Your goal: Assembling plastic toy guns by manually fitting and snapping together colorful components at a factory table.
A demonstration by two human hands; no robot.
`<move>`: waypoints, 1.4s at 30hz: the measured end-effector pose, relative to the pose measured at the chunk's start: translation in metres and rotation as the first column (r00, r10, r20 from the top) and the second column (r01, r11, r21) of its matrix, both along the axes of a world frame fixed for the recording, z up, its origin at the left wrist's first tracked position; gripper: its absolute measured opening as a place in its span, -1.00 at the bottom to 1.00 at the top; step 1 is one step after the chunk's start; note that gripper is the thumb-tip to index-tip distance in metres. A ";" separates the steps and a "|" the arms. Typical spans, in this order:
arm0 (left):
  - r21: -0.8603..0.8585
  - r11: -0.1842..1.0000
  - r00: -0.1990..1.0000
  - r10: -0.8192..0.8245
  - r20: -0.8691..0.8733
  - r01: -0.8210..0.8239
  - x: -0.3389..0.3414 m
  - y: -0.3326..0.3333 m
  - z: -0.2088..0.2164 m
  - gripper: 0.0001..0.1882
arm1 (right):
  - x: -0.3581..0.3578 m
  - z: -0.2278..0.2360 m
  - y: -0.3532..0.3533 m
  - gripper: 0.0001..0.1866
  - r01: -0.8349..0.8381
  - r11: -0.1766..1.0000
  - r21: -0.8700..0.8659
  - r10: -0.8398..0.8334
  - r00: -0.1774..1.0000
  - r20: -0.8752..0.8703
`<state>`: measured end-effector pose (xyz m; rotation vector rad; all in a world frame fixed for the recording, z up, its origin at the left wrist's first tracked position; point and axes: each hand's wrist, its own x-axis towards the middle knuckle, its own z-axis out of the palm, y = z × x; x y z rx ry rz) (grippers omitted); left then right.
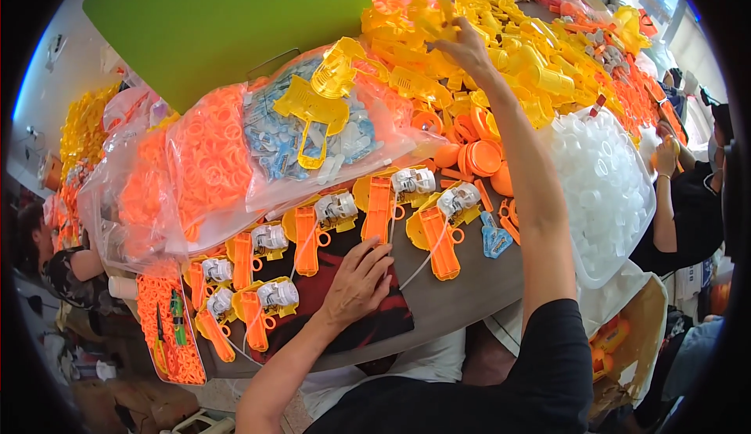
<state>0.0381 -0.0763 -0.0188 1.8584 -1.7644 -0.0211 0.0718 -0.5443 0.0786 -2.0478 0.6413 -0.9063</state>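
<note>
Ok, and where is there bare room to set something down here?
Mainly the grey table between the dark mat, the blue plastic and the right forearm. The mat's near right corner, beside the left hand, is bare too. Crowded: the far side, under yellow parts, and the row of gun-shaped pieces.

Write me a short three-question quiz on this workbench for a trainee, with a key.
1. Multiple choice: Which of the wearer's hands reaches over the heap of yellow plastic parts?
A) left
B) right
C) neither

2. True or false: The bagged pale-blue plastic parts lie to the left of the translucent white plastic pieces.

3. Count: How many yellow-and-orange plastic assemblies, each with a white block attached, are set out on the near side of the bench?

Key:
1. B, the right hand.
2. True.
3. Seven.
</note>
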 end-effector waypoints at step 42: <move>-0.002 1.000 1.000 0.018 0.017 -0.018 0.002 0.000 0.002 -0.59 | 0.042 -0.016 -0.019 -0.77 0.059 0.822 -0.566 -0.279 0.909 -0.311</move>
